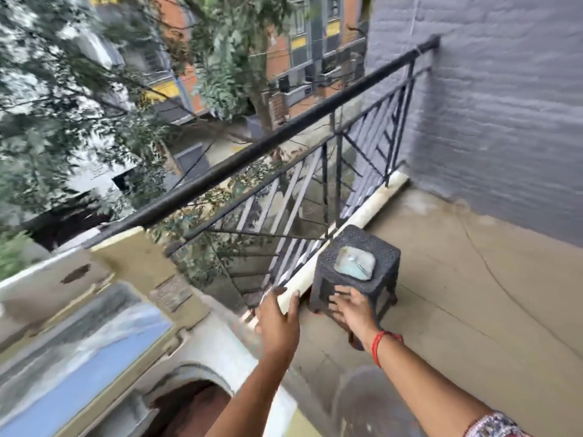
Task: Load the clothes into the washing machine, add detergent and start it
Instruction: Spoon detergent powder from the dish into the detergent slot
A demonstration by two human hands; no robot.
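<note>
Both your hands reach toward the dark woven stool (359, 263) right of the frame's centre, which carries a small pale tub (355, 263), probably the detergent, with what looks like a scoop lying in it. Your left hand (279, 316) hovers beside the cream kerb (353, 219) under the railing (284, 134), fingers straight and loosely apart, holding nothing. Your right hand (351, 310) is spread open against the near side of the stool, fingers apart, not curled round anything.

The washing machine (126, 357) sits in the lower left of the frame, lid up, with dark clothes (192, 408) showing in the drum opening at the bottom edge.

To do this step well, go for the tub rather than the stool: lift it level from both sides so nothing spills, and carry it low across to the drum. Keep clear of the railing gap.

There is a plate or sticker on the machine's back panel, but motion blur makes it unreadable; no brand or writing can be read anywhere.
</note>
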